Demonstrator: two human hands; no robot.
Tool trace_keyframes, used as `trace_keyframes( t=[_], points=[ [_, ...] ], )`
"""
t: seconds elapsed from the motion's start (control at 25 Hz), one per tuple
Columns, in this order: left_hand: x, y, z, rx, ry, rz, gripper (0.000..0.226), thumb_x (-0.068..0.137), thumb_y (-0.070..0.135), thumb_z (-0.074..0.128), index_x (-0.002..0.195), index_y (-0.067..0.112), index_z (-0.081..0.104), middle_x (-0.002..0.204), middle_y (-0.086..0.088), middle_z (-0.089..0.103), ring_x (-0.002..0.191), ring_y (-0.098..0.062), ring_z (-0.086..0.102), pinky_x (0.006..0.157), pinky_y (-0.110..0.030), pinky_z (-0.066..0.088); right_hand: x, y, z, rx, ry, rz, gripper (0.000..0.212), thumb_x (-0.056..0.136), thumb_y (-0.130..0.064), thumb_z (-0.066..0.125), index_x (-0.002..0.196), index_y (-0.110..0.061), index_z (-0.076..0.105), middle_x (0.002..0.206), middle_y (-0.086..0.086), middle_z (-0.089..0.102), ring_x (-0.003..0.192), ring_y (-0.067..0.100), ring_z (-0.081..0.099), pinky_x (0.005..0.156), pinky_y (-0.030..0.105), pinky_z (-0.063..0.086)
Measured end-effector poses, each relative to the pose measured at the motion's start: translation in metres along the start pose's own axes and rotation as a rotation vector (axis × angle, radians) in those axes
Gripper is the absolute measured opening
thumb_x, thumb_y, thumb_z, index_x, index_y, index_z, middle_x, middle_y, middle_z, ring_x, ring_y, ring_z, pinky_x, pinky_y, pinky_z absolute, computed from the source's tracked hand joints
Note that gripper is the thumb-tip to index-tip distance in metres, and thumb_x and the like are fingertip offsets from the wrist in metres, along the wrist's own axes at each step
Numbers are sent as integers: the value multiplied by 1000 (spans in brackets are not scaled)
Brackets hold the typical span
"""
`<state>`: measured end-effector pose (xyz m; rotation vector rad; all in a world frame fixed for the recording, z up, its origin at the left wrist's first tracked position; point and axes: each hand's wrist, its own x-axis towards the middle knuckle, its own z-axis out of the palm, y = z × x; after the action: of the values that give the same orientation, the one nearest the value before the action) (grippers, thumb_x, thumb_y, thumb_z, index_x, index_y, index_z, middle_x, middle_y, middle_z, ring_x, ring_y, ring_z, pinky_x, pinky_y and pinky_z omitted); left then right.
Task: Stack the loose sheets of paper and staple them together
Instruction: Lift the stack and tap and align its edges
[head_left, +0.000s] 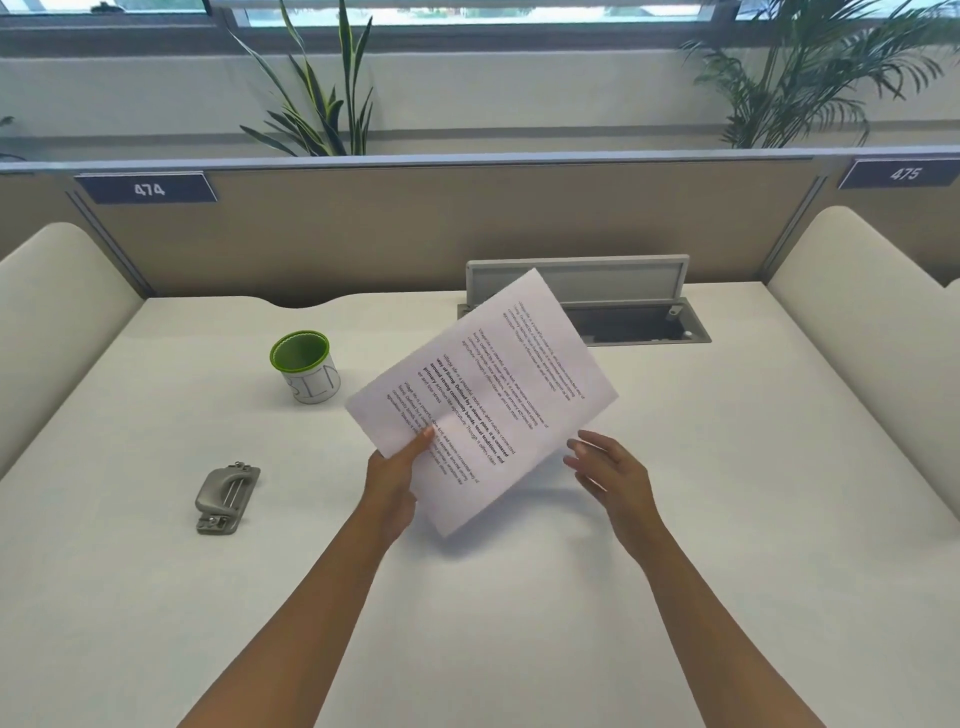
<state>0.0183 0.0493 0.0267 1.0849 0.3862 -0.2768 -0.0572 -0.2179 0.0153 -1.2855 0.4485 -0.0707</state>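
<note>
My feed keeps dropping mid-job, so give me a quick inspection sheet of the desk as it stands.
Surface: white desk, mostly bare.
Job's things: printed paper held tilted above the desk; grey stapler lying at front left, untouched.
Clutter: green-rimmed cup behind the stapler.
Hands: left hand pinches the paper's lower left edge; right hand open, beside the paper, not touching it.
Cables: nothing seen; cable hatch open at the back.
Surroundings: desk divider, plants behind.

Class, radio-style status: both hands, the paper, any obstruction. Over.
Left hand grips paper sheets, lifted, tilted. Right hand open, beside the sheets. Metal tool untouched at left. Nothing obstructing.
</note>
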Motion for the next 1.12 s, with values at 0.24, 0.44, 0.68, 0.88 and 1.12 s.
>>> trace_keyframes(
  t=[0.24,0.44,0.68,0.88,1.12],
  points=[
    [-2,-28,20,-197,-22,-93,46,88,8,70,133,15,60,125,-12,70,118,-36,64,103,-59,47,7,11,44,181,33,108,59,85,-21,78,136,-16,48,134,8,63,119,22,66,90,36,56],
    [-11,-48,28,-268,-16,-177,50,87,8,73,134,14,59,126,-12,70,118,-35,65,104,-59,47,7,7,61,284,-27,84,46,94,-20,67,138,-20,54,129,1,70,118,22,68,98,45,55],
    [-17,-55,25,-277,22,-216,47,87,6,72,132,13,61,125,-10,71,117,-31,66,102,-55,50,17,15,72,118,152,5,35,99,-15,60,134,-17,56,128,3,69,115,20,67,104,45,51],
    [-15,-41,13,-211,123,-190,38,86,2,72,122,9,65,118,-9,74,107,-27,70,79,-39,60,20,22,70,68,201,6,35,100,-12,57,135,-17,56,125,1,68,113,21,65,103,43,50],
    [12,12,-37,75,368,48,29,89,11,67,119,12,66,110,-8,73,86,-24,68,73,-32,54,21,35,63,21,168,31,33,100,-11,57,132,-18,56,122,0,67,116,24,64,105,44,48]
  ],
)
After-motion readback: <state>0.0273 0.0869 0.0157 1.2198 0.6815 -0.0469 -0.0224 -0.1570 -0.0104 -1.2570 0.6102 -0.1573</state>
